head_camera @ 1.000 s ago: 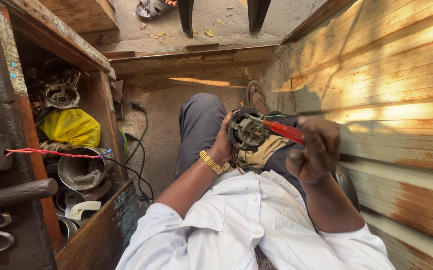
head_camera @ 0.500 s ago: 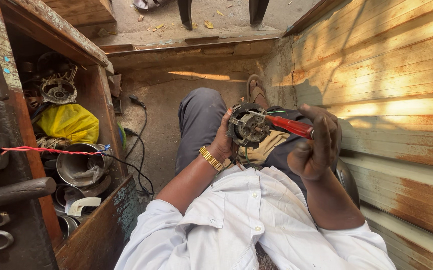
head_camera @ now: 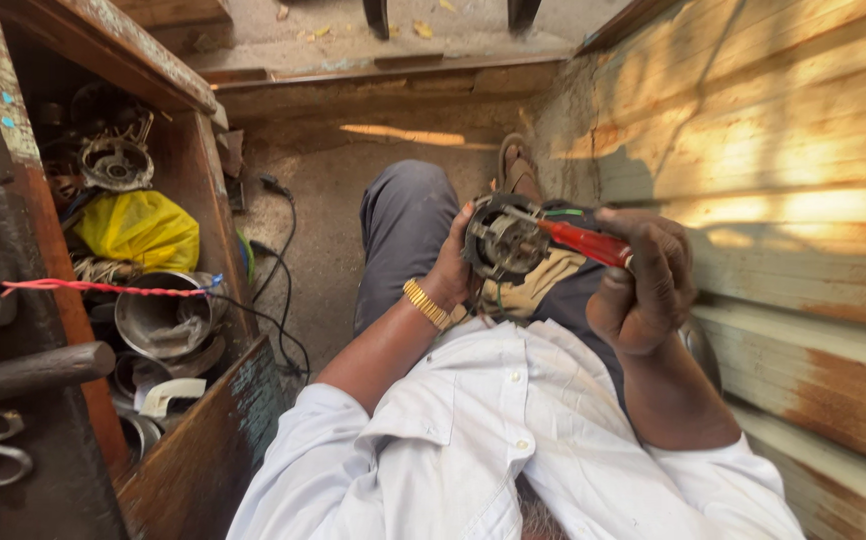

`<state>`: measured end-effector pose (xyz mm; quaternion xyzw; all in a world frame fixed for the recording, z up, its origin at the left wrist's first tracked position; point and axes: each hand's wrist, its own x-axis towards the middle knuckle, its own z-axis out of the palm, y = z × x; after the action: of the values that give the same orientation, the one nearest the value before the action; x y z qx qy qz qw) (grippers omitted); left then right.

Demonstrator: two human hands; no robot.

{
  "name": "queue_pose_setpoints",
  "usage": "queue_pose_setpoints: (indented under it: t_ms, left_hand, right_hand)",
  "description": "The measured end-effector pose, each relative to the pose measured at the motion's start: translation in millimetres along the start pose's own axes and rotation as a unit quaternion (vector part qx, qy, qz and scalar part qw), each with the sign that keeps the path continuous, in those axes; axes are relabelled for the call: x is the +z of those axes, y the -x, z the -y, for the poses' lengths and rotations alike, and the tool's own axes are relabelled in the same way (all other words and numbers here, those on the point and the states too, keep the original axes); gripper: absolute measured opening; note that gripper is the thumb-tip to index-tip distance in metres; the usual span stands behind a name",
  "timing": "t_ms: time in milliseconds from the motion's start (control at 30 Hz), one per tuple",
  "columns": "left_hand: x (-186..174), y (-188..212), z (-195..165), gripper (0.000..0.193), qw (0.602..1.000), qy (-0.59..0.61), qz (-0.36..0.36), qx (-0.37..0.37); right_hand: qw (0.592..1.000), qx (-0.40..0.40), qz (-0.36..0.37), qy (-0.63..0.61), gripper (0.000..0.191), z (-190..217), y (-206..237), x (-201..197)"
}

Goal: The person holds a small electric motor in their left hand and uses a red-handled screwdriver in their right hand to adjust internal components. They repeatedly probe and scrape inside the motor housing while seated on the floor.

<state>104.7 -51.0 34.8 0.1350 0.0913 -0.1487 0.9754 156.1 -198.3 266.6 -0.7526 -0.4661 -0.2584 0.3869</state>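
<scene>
- Rusty corrugated metal wall runs along my right side, and a dusty concrete floor lies ahead of my knees.
- My left hand is curled around the left rim of the round motor part, fingers closed on it, holding it up over my lap.
- My right hand is closed tight on the red-handled screwdriver; its tip end lies across the face of the motor part, touching it.
- Thin green and dark wires come off the motor part just above my right fingers.
- Under both hands a tan cloth rests on my dark trousers.
- A gold bracelet sits on my left wrist, just behind the fingers.
- Beyond my fingers, a sandalled foot rests by the wall.
- Well to the left of my left hand, a black cable trails over the floor.
- Further left stands an open wooden cabinet, crammed: a yellow bag on top of the heap, a round metal fan-like part behind it, a steel bowl with scraps inside below it, and more metal bowls underneath.
- A red cord stretches across the cabinet's opening.
</scene>
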Motion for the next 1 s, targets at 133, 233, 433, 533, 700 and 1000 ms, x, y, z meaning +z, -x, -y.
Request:
queue_pose_setpoints:
  t_ms: [133,233,433,533,700,1000]
  left_hand:
    - [1,-1,0,0.082,0.999,-0.029,-0.032,0.023]
    - [-1,0,2,0.078,0.998,0.001,-0.07,0.008]
    - [-5,-1,6,0.078,0.999,0.017,-0.004,0.042]
    - [-5,1,4,0.082,1.0,0.008,-0.004,0.028]
    - [-6,1,1,0.083,1.0,0.01,-0.01,0.021]
    - [-10,0,2,0.085,0.998,-0.006,-0.048,0.031]
  right_hand:
    - [0.998,-0.039,-0.036,0.031,0.046,-3,2,3]
    - [0.996,-0.028,-0.031,0.081,0.047,-6,8,1]
    - [1.0,0.001,-0.013,0.02,0.04,-9,21,-1]
    - [0.997,-0.022,-0.035,0.067,0.049,-15,24,-1]
    - [0.999,0.0,-0.035,0.027,0.046,-20,29,5]
    - [0.996,-0.025,-0.04,0.074,0.052,-23,27,8]
